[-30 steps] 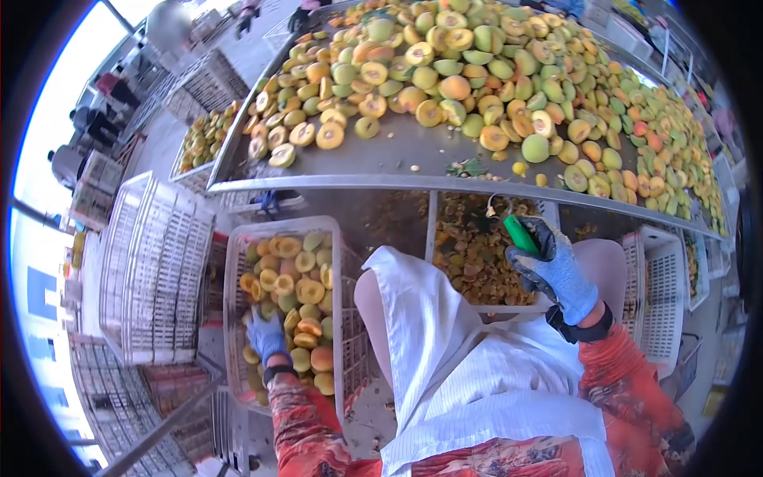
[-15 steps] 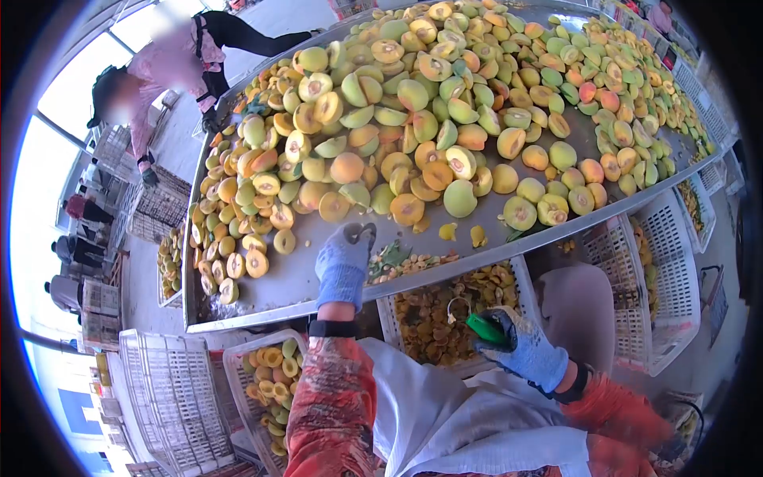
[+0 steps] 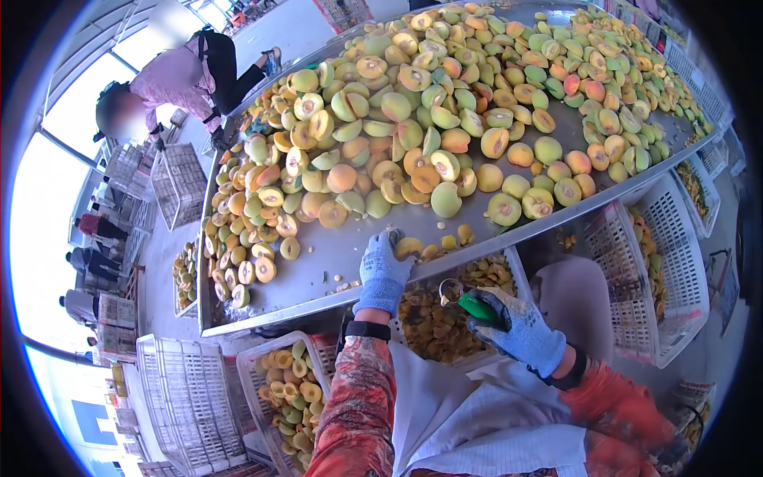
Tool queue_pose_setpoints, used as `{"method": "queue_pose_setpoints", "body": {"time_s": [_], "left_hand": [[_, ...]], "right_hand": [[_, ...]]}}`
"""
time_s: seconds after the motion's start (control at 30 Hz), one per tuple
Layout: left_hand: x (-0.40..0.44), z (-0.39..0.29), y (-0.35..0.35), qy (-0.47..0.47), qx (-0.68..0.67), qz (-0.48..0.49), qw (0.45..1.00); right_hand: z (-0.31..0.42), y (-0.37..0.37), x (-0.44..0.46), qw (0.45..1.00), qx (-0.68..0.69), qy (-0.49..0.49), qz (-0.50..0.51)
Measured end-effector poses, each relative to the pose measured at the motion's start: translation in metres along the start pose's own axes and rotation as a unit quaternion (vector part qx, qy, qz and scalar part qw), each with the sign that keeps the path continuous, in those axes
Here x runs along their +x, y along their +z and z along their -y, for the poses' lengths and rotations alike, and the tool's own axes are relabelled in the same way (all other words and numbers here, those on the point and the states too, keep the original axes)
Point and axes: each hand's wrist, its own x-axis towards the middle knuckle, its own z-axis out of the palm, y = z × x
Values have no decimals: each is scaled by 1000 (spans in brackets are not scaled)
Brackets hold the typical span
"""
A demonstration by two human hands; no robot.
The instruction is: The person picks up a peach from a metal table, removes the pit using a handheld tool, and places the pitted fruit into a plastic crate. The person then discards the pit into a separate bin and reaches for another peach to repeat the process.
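Note:
Fruit halves, peach- or apricot-like, are heaped on a metal table point(image 3: 334, 258). My left hand point(image 3: 385, 272), in a blue knit glove, is at the table's near edge. Its fingers curl round a yellow fruit half point(image 3: 409, 246), partly hidden by the glove. Smaller yellow fruit pieces point(image 3: 449, 242) lie just right of it. My right hand point(image 3: 520, 334), gloved in blue and dark grey, is closed round a green-handled loop tool point(image 3: 485, 308). The tool's thin metal ring points left, over a crate of fruit scraps point(image 3: 429, 326) below the table edge.
White plastic crates point(image 3: 191, 405) stand at the lower left, beside a crate of fruit halves point(image 3: 258, 381). More crates point(image 3: 675, 270) stand at the right. Across the table, a person in pink point(image 3: 183, 79) bends near another crate point(image 3: 176, 187). The table has a raised metal rim.
My left hand has moved right and toward the edge, onto a fruit half. The leaves and small scraps there have mostly gone from the table. The right hand keeps the tool, slightly higher.

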Motion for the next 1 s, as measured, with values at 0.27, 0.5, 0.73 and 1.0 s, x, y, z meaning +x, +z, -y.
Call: {"method": "queue_pose_setpoints", "body": {"time_s": [0.27, 0.5, 0.73, 1.0], "left_hand": [[-108, 48, -78, -124, -866, -50, 482], [-173, 34, -107, -131, -868, -166, 449], [-175, 24, -135, -81, -541, -219, 808], [-181, 14, -144, -33, -394, -205, 895]], "right_hand": [[37, 10, -35, 987, 149, 53, 25], [60, 46, -28, 992, 46, -31, 116], [122, 84, 8, 957, -85, -262, 93], [140, 93, 11, 940, -136, -295, 108]]}}
